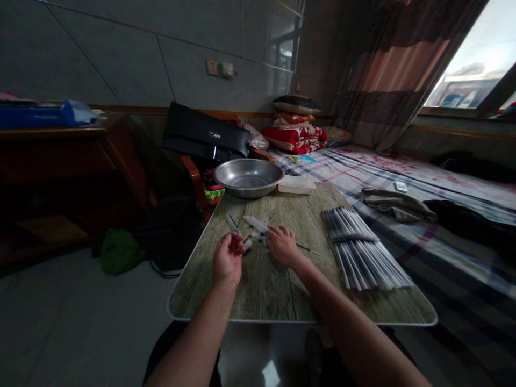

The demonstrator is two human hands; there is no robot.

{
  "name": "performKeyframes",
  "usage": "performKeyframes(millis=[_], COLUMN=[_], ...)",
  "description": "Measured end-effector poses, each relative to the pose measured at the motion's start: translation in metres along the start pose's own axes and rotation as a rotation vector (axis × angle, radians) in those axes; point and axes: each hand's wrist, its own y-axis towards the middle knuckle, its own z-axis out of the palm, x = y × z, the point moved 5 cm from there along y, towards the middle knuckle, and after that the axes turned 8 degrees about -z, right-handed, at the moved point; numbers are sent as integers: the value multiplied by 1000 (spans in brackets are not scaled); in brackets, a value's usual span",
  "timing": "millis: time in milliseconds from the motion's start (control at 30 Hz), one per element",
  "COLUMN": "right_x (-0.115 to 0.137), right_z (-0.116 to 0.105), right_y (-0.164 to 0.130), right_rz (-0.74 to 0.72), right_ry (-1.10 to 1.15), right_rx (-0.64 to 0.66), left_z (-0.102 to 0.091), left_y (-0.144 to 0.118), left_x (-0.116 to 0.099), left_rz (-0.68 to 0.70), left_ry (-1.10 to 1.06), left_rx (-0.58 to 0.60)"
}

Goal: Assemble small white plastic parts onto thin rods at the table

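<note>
Dim room, with a wood-grain folding table (282, 290) filling the centre of the frame and a bed with a plaid sheet (403, 177) running off to the right. I see my left hand (228, 260) curled, palm up, around a small pale tube-like piece (246, 244) at its fingertips (too dark to name it better). My right hand (284, 246) lies palm down on a few loose white tubes (256, 223) just left of centre; whether it grips one I cannot tell.

Right of the hands, a large batch of long white tubes (360, 247) lies in tidy rows, and I judge these finished, though they could equally be stock waiting. Only a handful remain loose near my fingers. At the table's far edge sit a steel basin (249, 176) and a white tray (297, 184).
</note>
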Motion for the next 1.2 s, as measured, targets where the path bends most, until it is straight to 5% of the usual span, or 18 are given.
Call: performKeyframes(millis=[667,800,933,1033,1100,1200], right_x=[-19,-25,-44,-47,-36,-9], right_z=[-1,-12,-24,-29,-29,-27], right_y=[4,1,-8,-12,-11,-10], right_rz=[67,110,293,297,175,-46], right_ry=[34,79,313,650,886,1048], right_rx=[-103,-207,-413,-544,-496,-257], left_z=[-1,-2,3,12,18,23], left_y=[2,4,0,-8,-13,-17], left_x=[4,4,8,17,23,29], left_rz=[15,8,-75,-178,-249,-273], left_ry=[49,70,175,305,365,394], left_rx=[22,39,98,203,277,346])
